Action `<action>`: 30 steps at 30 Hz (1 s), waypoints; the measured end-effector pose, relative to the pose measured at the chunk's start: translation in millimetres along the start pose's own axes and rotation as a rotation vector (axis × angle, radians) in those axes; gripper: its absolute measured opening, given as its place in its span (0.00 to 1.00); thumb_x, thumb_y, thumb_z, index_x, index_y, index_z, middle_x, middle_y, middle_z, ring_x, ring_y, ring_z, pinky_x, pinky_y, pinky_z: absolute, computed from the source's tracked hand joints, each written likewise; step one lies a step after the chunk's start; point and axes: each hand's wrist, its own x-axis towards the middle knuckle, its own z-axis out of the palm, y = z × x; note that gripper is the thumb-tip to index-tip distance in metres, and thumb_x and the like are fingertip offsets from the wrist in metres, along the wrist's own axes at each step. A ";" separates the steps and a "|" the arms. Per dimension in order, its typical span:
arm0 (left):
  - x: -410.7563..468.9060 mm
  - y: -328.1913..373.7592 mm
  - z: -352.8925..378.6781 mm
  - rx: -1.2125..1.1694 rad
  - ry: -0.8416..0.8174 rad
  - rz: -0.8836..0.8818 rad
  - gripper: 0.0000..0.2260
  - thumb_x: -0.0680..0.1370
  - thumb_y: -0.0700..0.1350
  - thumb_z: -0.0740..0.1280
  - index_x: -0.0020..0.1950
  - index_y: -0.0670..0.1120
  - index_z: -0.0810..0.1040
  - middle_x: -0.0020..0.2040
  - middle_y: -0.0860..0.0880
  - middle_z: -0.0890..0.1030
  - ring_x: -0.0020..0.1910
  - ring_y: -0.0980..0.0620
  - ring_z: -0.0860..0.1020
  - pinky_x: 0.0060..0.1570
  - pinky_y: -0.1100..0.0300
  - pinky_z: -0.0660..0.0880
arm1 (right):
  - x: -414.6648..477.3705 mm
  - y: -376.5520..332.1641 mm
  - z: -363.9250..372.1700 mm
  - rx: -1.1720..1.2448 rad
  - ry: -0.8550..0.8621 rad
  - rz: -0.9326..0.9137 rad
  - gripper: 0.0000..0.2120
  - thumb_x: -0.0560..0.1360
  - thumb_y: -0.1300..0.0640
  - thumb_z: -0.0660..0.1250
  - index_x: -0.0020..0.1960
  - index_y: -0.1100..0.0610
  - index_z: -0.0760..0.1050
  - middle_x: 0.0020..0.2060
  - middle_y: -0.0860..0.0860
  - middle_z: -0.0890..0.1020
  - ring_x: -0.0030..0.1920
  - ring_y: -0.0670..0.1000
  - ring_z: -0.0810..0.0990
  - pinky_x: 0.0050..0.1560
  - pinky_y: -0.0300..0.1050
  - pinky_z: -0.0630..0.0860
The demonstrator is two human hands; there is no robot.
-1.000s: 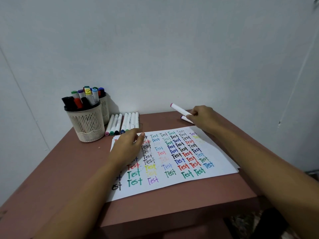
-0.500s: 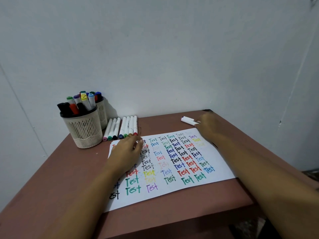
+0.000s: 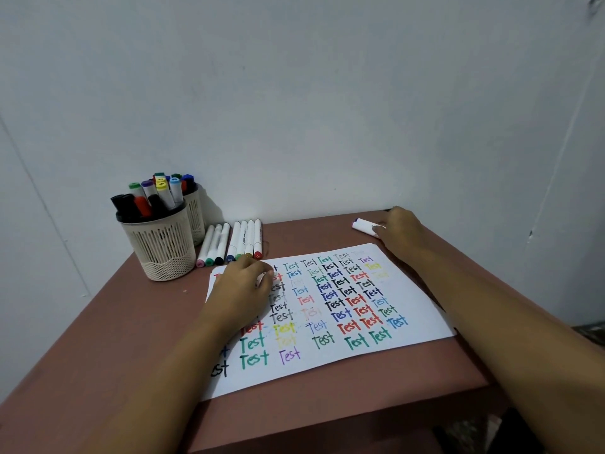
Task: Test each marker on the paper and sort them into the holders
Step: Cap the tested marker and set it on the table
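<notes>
By right hand [image 3: 401,231], white marker [image 3: 362,225], lying flat

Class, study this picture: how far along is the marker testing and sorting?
Done: the paper carries many coloured "Test" words, and both holders hold markers. In hand: the right hand touches a white marker lying beyond the paper; the left hand rests on the sheet. Left: that marker and the row of seven markers beside the holders, apparently unsorted.
</notes>
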 end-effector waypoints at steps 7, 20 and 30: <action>-3.8 3.5 -6.0 0.104 -0.033 0.023 0.22 0.78 0.53 0.52 0.62 0.45 0.77 0.62 0.46 0.74 0.60 0.46 0.72 0.56 0.53 0.70 | -17.5 -83.8 0.7 0.214 -0.083 -0.235 0.11 0.77 0.57 0.66 0.54 0.62 0.82 0.51 0.56 0.83 0.51 0.54 0.81 0.50 0.42 0.74; -1.8 -5.8 0.8 0.136 -0.243 -0.134 0.17 0.79 0.55 0.53 0.55 0.42 0.71 0.63 0.41 0.71 0.62 0.41 0.69 0.64 0.44 0.63 | -29.8 -170.0 84.1 0.157 -0.489 -0.340 0.20 0.73 0.55 0.71 0.63 0.59 0.76 0.58 0.55 0.79 0.57 0.53 0.77 0.57 0.44 0.72; -1.1 -10.9 2.9 0.168 -0.240 -0.124 0.19 0.80 0.55 0.52 0.57 0.42 0.71 0.64 0.42 0.71 0.63 0.43 0.68 0.66 0.45 0.61 | -28.7 -162.7 86.3 0.216 -0.441 -0.287 0.14 0.74 0.59 0.70 0.57 0.62 0.79 0.53 0.57 0.82 0.50 0.54 0.80 0.52 0.47 0.75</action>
